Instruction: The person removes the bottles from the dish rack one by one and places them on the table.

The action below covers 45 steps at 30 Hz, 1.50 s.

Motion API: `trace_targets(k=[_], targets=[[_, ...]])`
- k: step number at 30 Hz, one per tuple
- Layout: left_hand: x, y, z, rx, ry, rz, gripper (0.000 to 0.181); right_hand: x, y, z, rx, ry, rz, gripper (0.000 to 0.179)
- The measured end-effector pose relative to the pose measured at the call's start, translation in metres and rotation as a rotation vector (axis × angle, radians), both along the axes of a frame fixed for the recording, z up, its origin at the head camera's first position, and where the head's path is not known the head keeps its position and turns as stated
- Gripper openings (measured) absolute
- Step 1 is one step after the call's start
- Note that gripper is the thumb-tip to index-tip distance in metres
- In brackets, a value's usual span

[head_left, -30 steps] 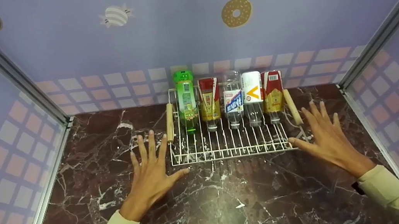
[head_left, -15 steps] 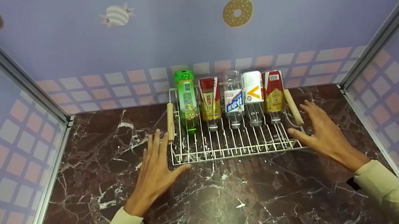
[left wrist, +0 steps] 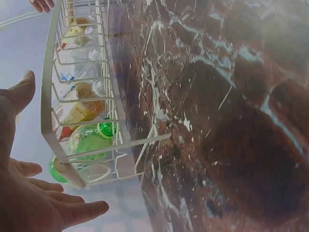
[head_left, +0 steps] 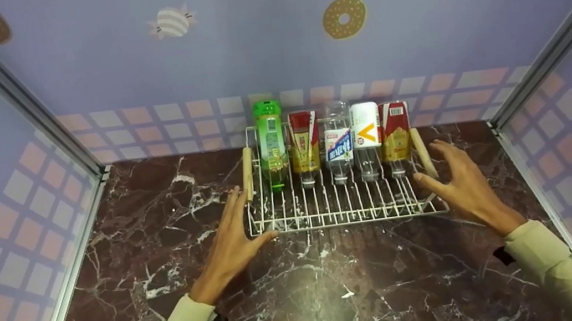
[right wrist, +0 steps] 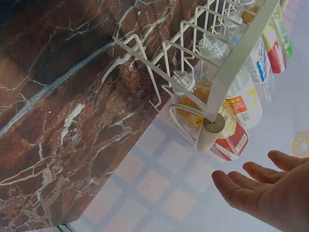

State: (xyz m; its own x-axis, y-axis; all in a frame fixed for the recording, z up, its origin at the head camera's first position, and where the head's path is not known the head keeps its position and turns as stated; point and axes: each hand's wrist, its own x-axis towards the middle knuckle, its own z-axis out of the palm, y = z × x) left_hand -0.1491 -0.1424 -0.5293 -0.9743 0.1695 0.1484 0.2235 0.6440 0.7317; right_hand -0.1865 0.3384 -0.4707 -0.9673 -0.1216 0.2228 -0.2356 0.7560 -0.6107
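A white wire rack [head_left: 351, 223] with wooden handles stands near the back wall. In it lie a green bottle [head_left: 273, 145], a red-and-yellow bottle [head_left: 305, 146], a clear bottle with a blue-and-white label [head_left: 339, 144], a white-labelled bottle [head_left: 366, 127] and another red-and-yellow bottle [head_left: 395, 131], caps toward the front. My left hand [head_left: 228, 244] is beside the left wooden handle [head_left: 248, 174], fingers extended, thumb by the front corner; the left wrist view shows it holding nothing. My right hand [head_left: 466, 191], fingers relaxed and thumb apart, is beside the right wooden handle [head_left: 423, 152], gripping nothing.
The rack is on a dark red marbled tabletop [head_left: 311, 302]. A purple back wall [head_left: 259, 46] with printed sweets rises close behind it. Side panels with metal edge strips [head_left: 67, 258] bound the table left and right.
Both hands have moved inward, closer to the rack's handles. The left fingers, spread earlier, are now closer together. The whole head view has shifted slightly; the bottles keep their places in the rack.
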Motion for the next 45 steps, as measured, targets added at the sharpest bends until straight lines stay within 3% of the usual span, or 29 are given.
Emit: trace_targets(k=[9,24,31,45], targets=[[-0.007,0.006,-0.007,0.165,-0.034,0.031,0.120,-0.014,-0.001,0.005,-0.036,-0.021,-0.019,0.080],[-0.012,0.011,-0.019,0.290,-0.120,0.046,0.133,-0.037,-0.005,0.007,-0.083,-0.130,-0.039,0.085],[-0.012,0.011,-0.026,0.311,-0.074,0.046,0.129,-0.047,-0.008,0.007,-0.121,-0.188,-0.027,0.085],[-0.011,0.012,-0.031,0.379,-0.108,0.059,0.130,-0.073,-0.010,0.000,-0.228,-0.280,-0.032,0.092]])
